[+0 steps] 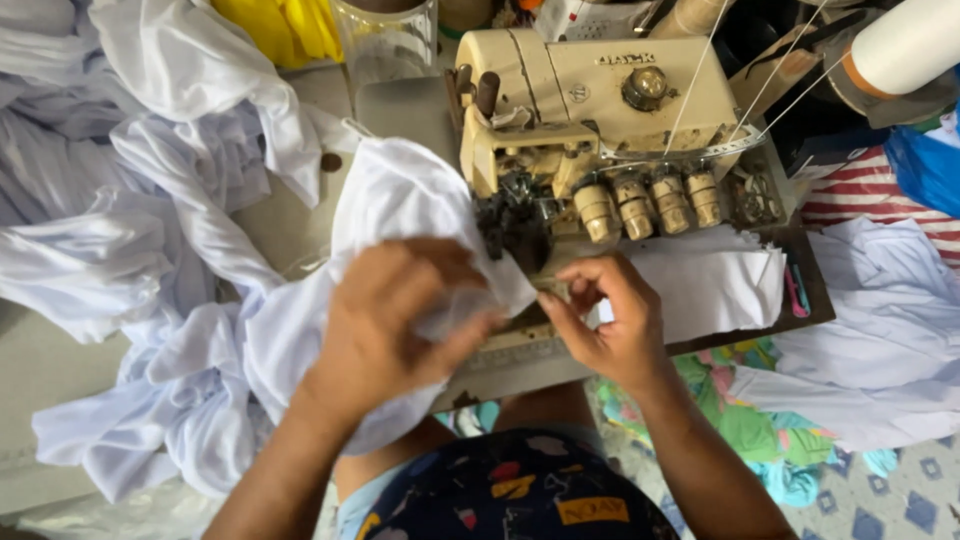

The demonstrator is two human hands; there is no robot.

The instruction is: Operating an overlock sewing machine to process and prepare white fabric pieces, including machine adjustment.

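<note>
A heap of crumpled white garments (pixel 130 230) is seen at the far left, spread over a pale worktable (pixel 40 370) and spilling toward its front edge. At the top, a bundle of yellow cloth (pixel 285 25) is tucked behind a clear plastic container (pixel 385 40).

Near the centre, the left hand (pixel 390 325) is laid palm-down on a piece of white fabric (pixel 400 200), with the fingers closed over a fold of it and the thumb pressed against its edge. The fabric is drawn up from the person's lap to the front of a cream-coloured overlock sewing machine (pixel 600 110), where its corner is placed at the dark presser-foot area (pixel 515 225).

Just to the right, the right hand (pixel 610 320) is held at the machine bed, with thumb and forefinger pinched on the edge of the fabric just beside the foot. A row of round tension knobs (pixel 650 205) is seen above this hand, and thin threads are led upward to a large white thread cone (pixel 905 45) at the top right.

At the far right, more white cloth (pixel 880 300) is piled over striped red-and-white fabric (pixel 865 190), and colourful scraps (pixel 760 420) are scattered on the floor below.
</note>
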